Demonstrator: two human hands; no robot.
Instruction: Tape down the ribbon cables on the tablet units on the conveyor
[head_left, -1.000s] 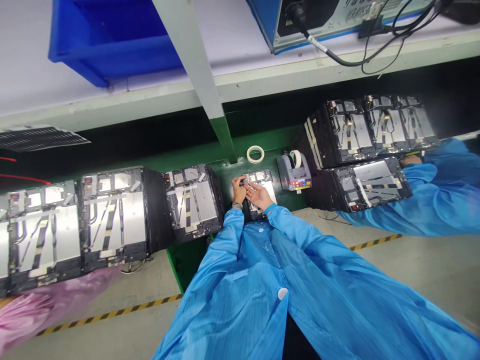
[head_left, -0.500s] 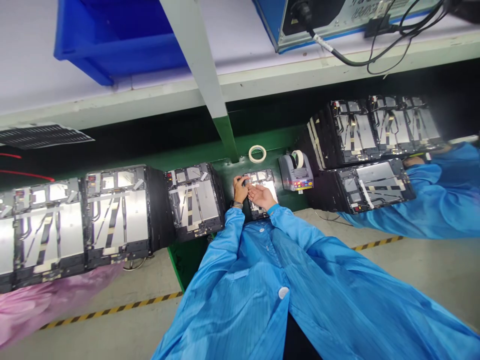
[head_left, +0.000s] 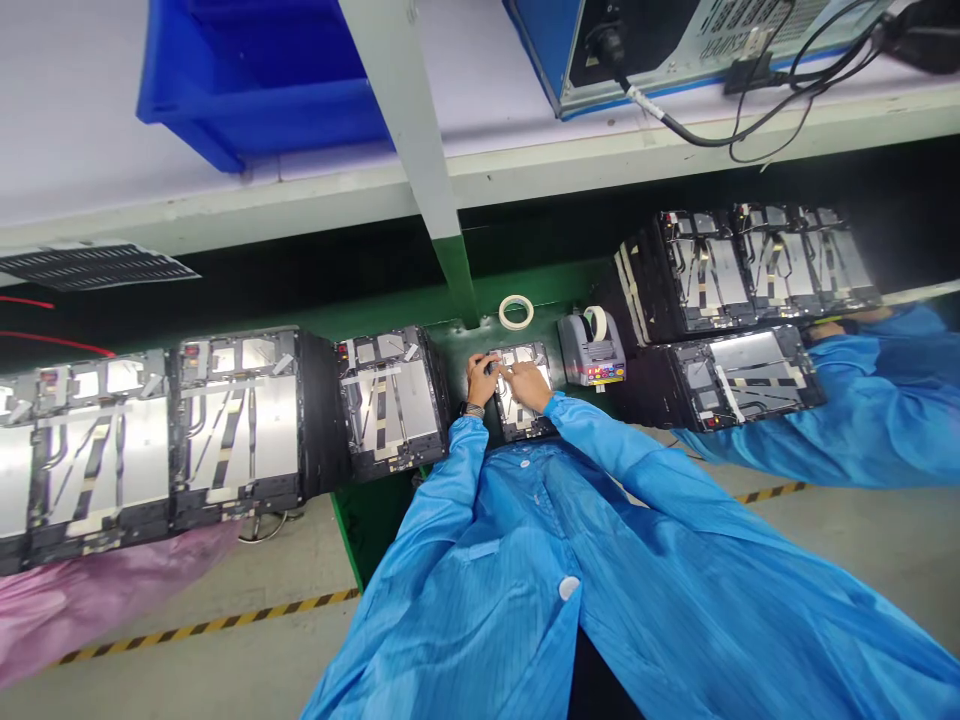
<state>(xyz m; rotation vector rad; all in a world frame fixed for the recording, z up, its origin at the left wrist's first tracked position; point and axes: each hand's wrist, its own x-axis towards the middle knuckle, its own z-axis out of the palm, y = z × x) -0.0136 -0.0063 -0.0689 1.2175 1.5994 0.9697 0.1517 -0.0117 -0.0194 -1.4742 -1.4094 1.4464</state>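
Far left of fingers: stacks of units point(head_left: 240, 425), pale strips point(head_left: 382, 372) across tops. Left hand point(head_left: 478, 385): fingers part-curled, small dark item point(head_left: 490, 367) at tips — whether gripped, we cannot tell. Panel point(head_left: 519, 424) lies face up under our fingers. Right hand point(head_left: 531, 388): fingers bent, tips close to left's; hold unclear. We judge panel mid-work — hands hide what is done or left. Beyond fingers: tape roll point(head_left: 516, 326). Right: tape dispenser point(head_left: 591, 352), then more stacks point(head_left: 750, 372).

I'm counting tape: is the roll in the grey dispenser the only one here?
No, a second tape roll lies apart from the grey dispenser, to its left.
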